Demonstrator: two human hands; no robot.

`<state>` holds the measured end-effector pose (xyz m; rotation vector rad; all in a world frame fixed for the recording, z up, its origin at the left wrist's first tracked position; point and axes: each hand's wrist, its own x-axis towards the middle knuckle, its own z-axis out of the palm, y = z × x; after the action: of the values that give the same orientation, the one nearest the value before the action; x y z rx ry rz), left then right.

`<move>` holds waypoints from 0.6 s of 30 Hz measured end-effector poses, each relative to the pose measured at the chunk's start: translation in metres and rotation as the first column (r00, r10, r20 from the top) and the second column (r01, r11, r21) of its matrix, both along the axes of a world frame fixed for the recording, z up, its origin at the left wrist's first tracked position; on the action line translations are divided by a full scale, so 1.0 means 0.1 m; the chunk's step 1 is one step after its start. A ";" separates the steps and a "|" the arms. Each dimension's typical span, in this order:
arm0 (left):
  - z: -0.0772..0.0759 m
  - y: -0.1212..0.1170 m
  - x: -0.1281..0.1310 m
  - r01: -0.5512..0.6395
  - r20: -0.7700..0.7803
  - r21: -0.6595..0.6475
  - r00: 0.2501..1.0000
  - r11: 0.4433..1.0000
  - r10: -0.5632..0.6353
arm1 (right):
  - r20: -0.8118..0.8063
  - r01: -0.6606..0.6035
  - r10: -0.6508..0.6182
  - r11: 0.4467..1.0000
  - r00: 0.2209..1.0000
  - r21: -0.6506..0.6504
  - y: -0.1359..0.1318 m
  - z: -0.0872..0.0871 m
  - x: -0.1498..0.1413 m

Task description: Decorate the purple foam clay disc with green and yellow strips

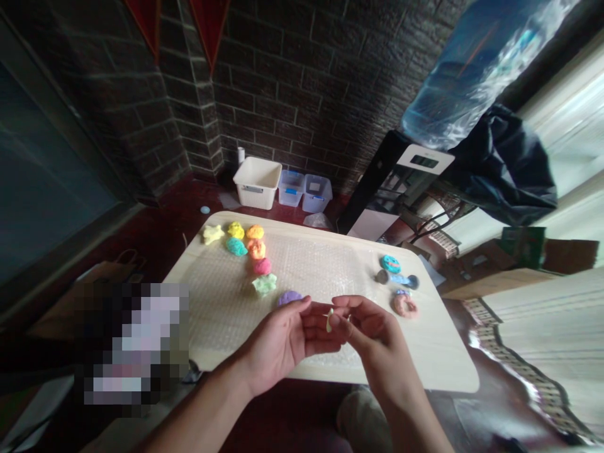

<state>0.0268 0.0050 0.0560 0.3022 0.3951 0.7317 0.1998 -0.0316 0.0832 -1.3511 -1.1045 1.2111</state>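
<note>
Above the table's near edge, my right hand (375,327) pinches a small pale yellow piece of modelling clay (329,320) between thumb and fingers. My left hand (292,336) is beside it, palm turned up, fingers stretched out behind the piece and holding nothing I can see. A purple lump of clay (289,297) lies just beyond the left fingertips, partly hidden. Farther left are a light green lump (265,285), a pink lump (262,266), orange lumps (257,249), yellow lumps (236,230) and a teal lump (236,246).
Bubble wrap (311,258) covers much of the wooden table (448,352). At its right lie a teal ring-like piece (391,263), a grey-blue dumbbell-shaped piece (397,279) and a pinkish ring (406,306). Behind stand plastic bins (257,182) and a water dispenser (391,182).
</note>
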 end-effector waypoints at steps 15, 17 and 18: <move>-0.07 0.17 -0.08 -0.162 -0.069 0.057 0.984 0.985 0.166 | -0.020 0.114 -0.112 0.990 0.993 0.085 0.11 -0.05 0.06; -0.07 0.26 -0.13 -0.253 -0.069 -0.008 0.965 0.967 0.252 | 0.020 0.126 -0.128 0.989 0.992 0.074 0.16 -0.10 0.09; -0.07 0.32 -0.16 -0.326 -0.078 -0.050 0.944 0.944 0.321 | 0.037 0.124 -0.126 0.991 0.991 0.060 0.19 -0.13 0.11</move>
<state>0.0106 0.0368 0.0488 0.2054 0.5402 1.0313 0.2107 -0.0126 0.0707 -1.3849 -1.0593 1.0574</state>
